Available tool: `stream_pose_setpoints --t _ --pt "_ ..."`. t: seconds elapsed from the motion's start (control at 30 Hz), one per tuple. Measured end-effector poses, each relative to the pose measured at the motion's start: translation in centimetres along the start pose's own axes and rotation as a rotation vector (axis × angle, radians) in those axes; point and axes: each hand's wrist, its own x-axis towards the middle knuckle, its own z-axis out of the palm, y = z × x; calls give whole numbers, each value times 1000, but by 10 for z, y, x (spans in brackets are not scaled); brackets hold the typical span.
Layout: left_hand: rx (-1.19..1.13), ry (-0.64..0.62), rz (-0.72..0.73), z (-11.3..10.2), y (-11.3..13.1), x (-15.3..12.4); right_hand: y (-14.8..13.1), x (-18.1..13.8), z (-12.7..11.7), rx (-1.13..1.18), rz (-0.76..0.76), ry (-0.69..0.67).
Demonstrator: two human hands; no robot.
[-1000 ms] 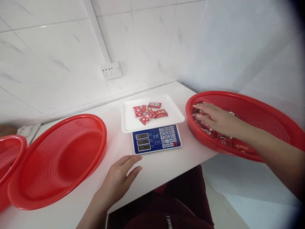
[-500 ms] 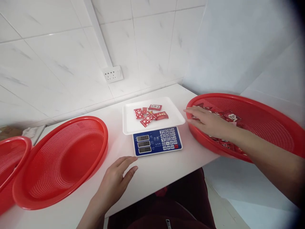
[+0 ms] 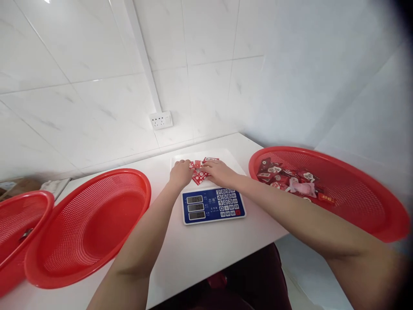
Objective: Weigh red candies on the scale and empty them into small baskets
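Observation:
Small red wrapped candies with white dots and lettering lie on the white tray of a weighing scale. From the left, my left hand reaches onto the tray, its curled fingers closed at the candies' edge. My right hand comes in from the other side, thumb and fingers gripping candies. Both hands partly hide the pile, so how many candies each one holds is unclear. Below the tray, the scale's blue panel shows three small displays and a number keypad.
A red basket at the right holds many wrapped candies and a pink packet. On the left stands a red perforated basket, beside another red basket with a small dark item inside. A wall socket sits behind.
My right hand has left the right basket and moved over to the tray. My left hand has come forward from the table's front to the candies. The view has tilted up slightly.

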Motion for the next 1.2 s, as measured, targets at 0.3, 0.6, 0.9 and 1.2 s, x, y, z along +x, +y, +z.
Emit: stream_pose_setpoints --t 0.3,0.6,0.9,1.2 --pt "-105 -97 -51 18 -12 32 -9 5 4 19 -3 -5" --pt "-521 -22 -85 1 -20 23 -11 8 -8 270 203 109" --pt "-715 -68 -26 -40 -17 -20 -45 19 -37 953 374 90" --pt "-255 -22 -262 -115 -125 -94 16 -10 -25 295 333 -116"
